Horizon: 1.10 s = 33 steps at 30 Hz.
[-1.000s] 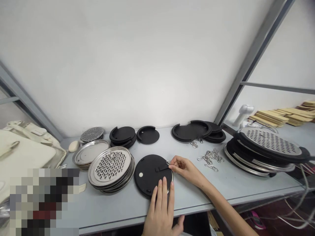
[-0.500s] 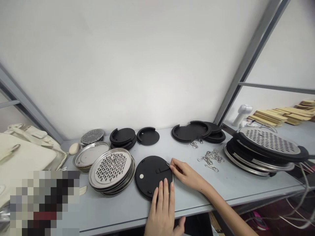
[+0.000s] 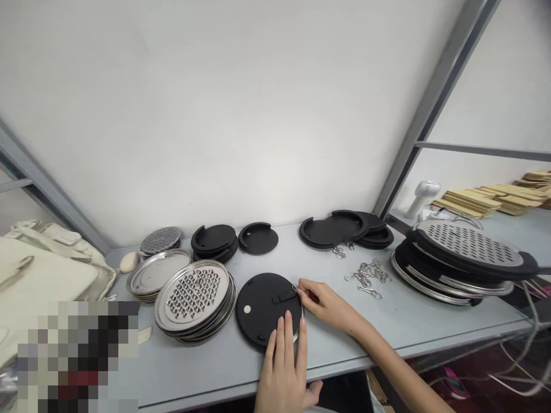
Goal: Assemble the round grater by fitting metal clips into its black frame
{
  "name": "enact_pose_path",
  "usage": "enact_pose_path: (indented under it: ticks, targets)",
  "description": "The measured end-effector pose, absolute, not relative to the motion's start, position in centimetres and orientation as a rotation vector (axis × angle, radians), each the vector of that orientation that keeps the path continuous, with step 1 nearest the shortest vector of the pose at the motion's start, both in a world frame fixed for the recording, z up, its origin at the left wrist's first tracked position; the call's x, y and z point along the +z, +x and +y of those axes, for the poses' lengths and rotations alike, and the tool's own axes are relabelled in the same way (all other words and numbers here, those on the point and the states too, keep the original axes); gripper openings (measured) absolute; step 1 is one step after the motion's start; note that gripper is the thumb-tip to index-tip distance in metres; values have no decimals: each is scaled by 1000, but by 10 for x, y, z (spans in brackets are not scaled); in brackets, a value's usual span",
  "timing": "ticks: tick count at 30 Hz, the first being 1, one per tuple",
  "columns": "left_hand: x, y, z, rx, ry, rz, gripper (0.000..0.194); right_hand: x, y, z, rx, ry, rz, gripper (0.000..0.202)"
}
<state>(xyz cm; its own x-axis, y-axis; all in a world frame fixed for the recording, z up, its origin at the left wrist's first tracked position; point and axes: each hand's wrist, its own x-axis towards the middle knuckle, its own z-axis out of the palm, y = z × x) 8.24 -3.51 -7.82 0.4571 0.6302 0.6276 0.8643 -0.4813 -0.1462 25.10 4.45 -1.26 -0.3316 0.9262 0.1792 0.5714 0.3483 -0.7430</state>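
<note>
Here, item by item, what lies on the grey bench (image 3: pixel 387 338) before me:

- My left hand (image 3: pixel 284 373): flat, fingers together and stretched out, fingertips pressing the near edge of the black disc (image 3: pixel 262 307), which lies flat on the bench just in front of me, with a thin metal rim showing at its right side.
- My right hand (image 3: pixel 327 304): thumb and forefinger pinched on a small metal clip (image 3: pixel 295 287) at the disc's right edge, beside the short black tab on the disc's face; the rest of the fingers are curled.
- Just left of the disc, touching or nearly so: a stack of steel grater plates (image 3: pixel 193 298), holes up. Behind that, a stack of plain steel plates (image 3: pixel 155 272) and a smaller perforated round (image 3: pixel 160 240).
- At the back: a stack of black notched discs (image 3: pixel 214 240), a single one (image 3: pixel 258 238) beside it, and a further overlapping group (image 3: pixel 344 228) to the right.
- Right of my right hand, apart from it: a loose heap of metal clips (image 3: pixel 368 276).
- Far right: a pile of assembled graters (image 3: pixel 462 261), black rims with steel faces.
- Far left: cream cloth bags (image 3: pixel 43 267).
- Beyond the frame post, right: stacked flat wooden pieces (image 3: pixel 495 198) and a white handheld device (image 3: pixel 424 195)
</note>
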Motion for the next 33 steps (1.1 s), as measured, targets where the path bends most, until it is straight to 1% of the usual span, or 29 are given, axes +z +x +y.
enact_pose_path:
  ticks: [3, 8, 13, 22, 27, 33]
  targets:
    - [-80, 83, -34, -654, -2251, -1222, 100, -13, 250, 44, 755, -1297, -2019, 29]
    - [-80, 83, -32, -627, -2235, -1185, 97, -12, 249, 43, 716, -1307, -2014, 26]
    - [-78, 84, -31, -621, -2230, -1179, 93, -14, 247, 40, 741, -1278, -2044, 26]
    - [-77, 81, -30, -635, -2212, -1119, 84, -18, 247, 44, 582, -1406, -2018, 32]
    - [-79, 80, -29, -667, -2182, -1066, 77, -18, 247, 43, 589, -1414, -2039, 32]
    - [-75, 79, -29, -685, -2160, -1031, 74, -18, 249, 44, 634, -1387, -2080, 32]
